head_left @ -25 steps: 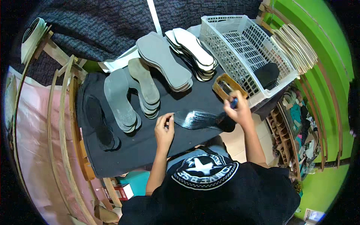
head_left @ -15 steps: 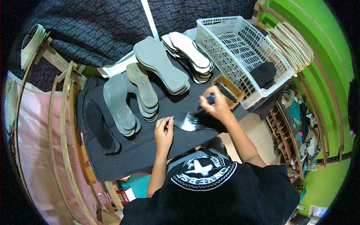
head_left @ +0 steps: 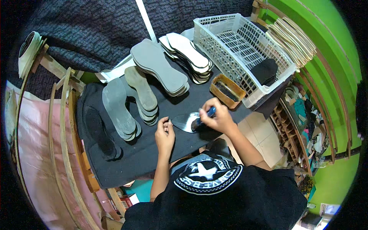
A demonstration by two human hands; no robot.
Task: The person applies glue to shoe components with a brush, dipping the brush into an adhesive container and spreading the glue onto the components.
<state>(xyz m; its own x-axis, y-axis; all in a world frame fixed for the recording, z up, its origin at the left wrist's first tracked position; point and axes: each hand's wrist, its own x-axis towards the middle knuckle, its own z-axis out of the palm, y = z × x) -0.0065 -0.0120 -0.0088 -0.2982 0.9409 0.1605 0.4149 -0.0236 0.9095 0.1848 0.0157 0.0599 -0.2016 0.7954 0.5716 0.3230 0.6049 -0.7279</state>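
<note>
My right hand [head_left: 217, 117] grips a brush [head_left: 211, 111] by its blue handle. Its dark bristle end presses on a black shoe sole [head_left: 184, 122], whose surface shines wet and bright under the light. The sole's right part is hidden beneath my right hand and the brush. At the sole's left tip my left hand [head_left: 165, 135] has its fingers curled, thumb and fingertips closed on the edge. Just beyond my right hand is an amber, rectangular tub [head_left: 227, 91] with dark residue inside.
Stacks of grey soles [head_left: 159, 69], olive-grey soles [head_left: 142, 88] and white soles [head_left: 188, 51] lie across the black-covered table [head_left: 142, 161]. Black soles [head_left: 100, 132] lie at the left. A white plastic crate [head_left: 264, 90] holding a black item stands at the back right.
My right hand has drawn the brush left and slightly nearer along the sole. My left fingers have curled at the sole's tip. The whole view has shifted slightly.
</note>
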